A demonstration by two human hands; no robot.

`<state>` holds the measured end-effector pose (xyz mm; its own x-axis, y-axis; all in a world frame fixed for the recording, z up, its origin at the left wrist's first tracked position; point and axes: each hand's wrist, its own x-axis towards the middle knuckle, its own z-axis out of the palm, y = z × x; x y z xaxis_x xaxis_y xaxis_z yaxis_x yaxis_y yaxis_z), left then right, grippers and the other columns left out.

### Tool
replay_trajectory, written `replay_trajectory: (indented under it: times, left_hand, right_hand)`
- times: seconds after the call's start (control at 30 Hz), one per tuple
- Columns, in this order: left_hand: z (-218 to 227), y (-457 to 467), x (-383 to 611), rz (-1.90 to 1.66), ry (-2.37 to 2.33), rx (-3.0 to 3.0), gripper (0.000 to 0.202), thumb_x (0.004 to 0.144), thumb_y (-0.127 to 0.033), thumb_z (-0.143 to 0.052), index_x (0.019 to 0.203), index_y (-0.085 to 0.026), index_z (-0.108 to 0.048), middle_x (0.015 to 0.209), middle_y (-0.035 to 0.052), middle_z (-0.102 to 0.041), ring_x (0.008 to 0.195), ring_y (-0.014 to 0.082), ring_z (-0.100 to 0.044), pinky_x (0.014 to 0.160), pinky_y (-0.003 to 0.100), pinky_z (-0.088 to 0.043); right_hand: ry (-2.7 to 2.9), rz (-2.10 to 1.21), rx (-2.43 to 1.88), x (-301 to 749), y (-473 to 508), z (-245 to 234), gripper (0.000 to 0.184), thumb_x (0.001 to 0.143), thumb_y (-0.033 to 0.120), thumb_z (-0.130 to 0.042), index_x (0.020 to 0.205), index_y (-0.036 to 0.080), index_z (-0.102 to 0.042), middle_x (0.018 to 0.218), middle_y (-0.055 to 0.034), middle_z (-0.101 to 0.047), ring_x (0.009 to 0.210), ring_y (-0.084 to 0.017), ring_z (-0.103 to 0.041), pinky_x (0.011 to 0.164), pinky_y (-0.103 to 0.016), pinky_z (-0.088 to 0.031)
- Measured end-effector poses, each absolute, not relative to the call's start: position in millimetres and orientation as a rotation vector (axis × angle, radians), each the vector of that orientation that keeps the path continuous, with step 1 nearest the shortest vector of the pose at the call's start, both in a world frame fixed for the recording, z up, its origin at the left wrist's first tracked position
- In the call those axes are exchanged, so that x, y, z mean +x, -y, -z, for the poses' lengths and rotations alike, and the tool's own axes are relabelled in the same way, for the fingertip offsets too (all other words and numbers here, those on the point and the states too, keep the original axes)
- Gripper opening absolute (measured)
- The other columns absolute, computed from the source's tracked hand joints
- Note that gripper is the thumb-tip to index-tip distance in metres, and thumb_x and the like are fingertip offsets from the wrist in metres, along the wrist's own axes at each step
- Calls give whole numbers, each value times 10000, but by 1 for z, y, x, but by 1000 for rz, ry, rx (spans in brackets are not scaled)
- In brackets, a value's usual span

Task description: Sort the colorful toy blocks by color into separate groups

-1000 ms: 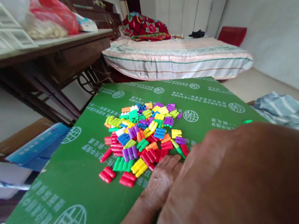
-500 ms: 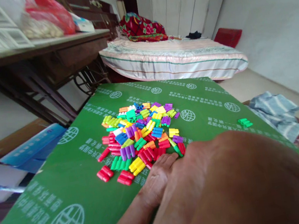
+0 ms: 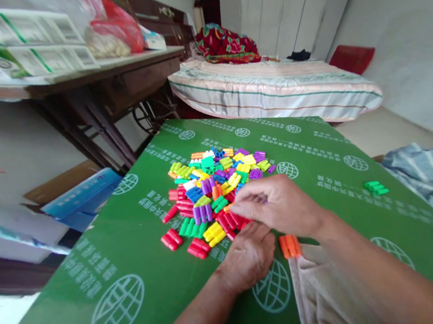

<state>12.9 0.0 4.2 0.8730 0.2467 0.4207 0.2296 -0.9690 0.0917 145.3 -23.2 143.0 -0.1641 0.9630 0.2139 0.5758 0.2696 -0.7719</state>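
A pile of colourful bullet-shaped plastic building blocks point(image 3: 204, 190) lies on the green tabletop point(image 3: 184, 320). My right hand point(image 3: 284, 203) is over the pile's near right side, its thumb and fingers closed around an orange block point(image 3: 228, 208) whose left end shows. Palm down on the table, my left hand point(image 3: 251, 255) rests just below it, fingers extended against the red blocks point(image 3: 229, 220); its fingertips are partly covered. Another orange block point(image 3: 290, 246) sits below my right wrist, beside beige cloth point(image 3: 322, 287). Farther right lies a lone green block point(image 3: 375, 187).
On the left stands a sewing-machine table point(image 3: 134, 60) with boxes point(image 3: 37, 42) and a red plastic bag point(image 3: 120, 24). A bed point(image 3: 269, 82) is behind the green table. Striped cloth point(image 3: 428, 177) lies at the right, and a blue box point(image 3: 83, 199) at the left.
The view has turned left. My right arm, which loomed close to the camera, has drawn back, and my right hand now shows over the pile. An orange block near the beige cloth has come into view.
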Motion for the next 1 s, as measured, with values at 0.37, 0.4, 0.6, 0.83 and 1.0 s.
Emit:
replay_trajectory:
  times: [0.37,0.4,0.6,0.83,1.0]
  left_hand:
    - [-5,4,10,-609,-426,2963,169,925,-201,-418,877,-146,-571,1126,97,-623,966,181,-602,920,351,-491]
    - [-5,4,10,-610,-428,2965,167,922,-198,-420,877,-145,-571,1122,99,-623,964,183,-600,915,352,-490]
    - [-9,6,9,-581,-441,2975,156,922,-201,-422,882,-146,-563,1082,80,-623,944,183,-589,903,349,-487]
    - [-7,5,9,-564,-443,2971,155,924,-224,-430,878,-151,-559,1087,74,-620,955,189,-588,906,351,-484]
    - [-7,4,8,-558,-427,2944,156,927,-218,-423,883,-155,-559,1083,92,-621,965,181,-590,907,347,-477]
  right_hand:
    - [1993,-169,-1922,212,-69,-37,422,817,218,-632,1239,231,-635,1280,-59,-609,1169,-207,-555,1008,-311,-410]
    - [1993,-173,-1923,210,-70,-34,399,809,198,-631,1205,234,-656,1251,-56,-625,1146,-204,-569,996,-308,-419]
    - [1824,-181,-1966,214,-55,-23,293,805,232,-601,1079,232,-708,1085,-55,-692,928,-193,-651,846,-312,-493]
    - [1629,-243,-1897,227,-49,-22,319,852,293,-522,1105,224,-704,1000,-31,-739,883,-189,-678,829,-316,-509]
    - [2073,-289,-1930,226,-65,-38,452,770,46,-464,1092,237,-718,1207,-12,-671,1108,-170,-605,963,-271,-431]
